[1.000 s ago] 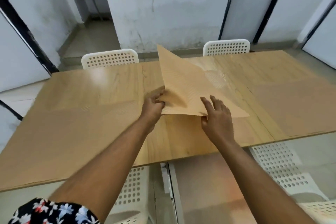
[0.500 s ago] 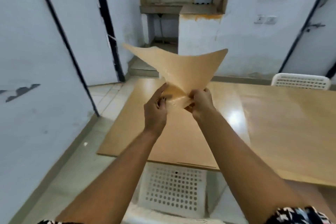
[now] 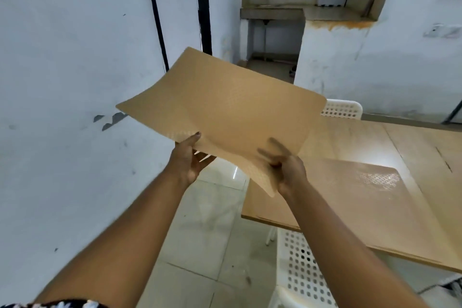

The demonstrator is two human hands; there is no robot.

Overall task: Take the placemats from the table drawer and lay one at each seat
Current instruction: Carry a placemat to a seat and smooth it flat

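A tan, dimple-textured placemat [image 3: 225,107] hangs in the air left of the wooden table [image 3: 350,207], bowed and tilted up away from me. My left hand [image 3: 191,157] grips its near left edge, thumb on top. My right hand [image 3: 287,172] pinches the near right corner, fingers beneath showing through the mat. Another placemat [image 3: 362,182] of the same colour lies flat on the table near its left end, in front of a white perforated chair [image 3: 307,270].
A second white chair [image 3: 342,109] stands at the table's far side. A white wall [image 3: 75,82] with dark door frames runs close on the left. Tiled floor [image 3: 200,245] lies between wall and table. A sink counter [image 3: 300,11] sits in the back alcove.
The view has swung left off the table. The placemat went from a folded peak pinched above the table to a spread sheet held by two corners, left of the table's end.
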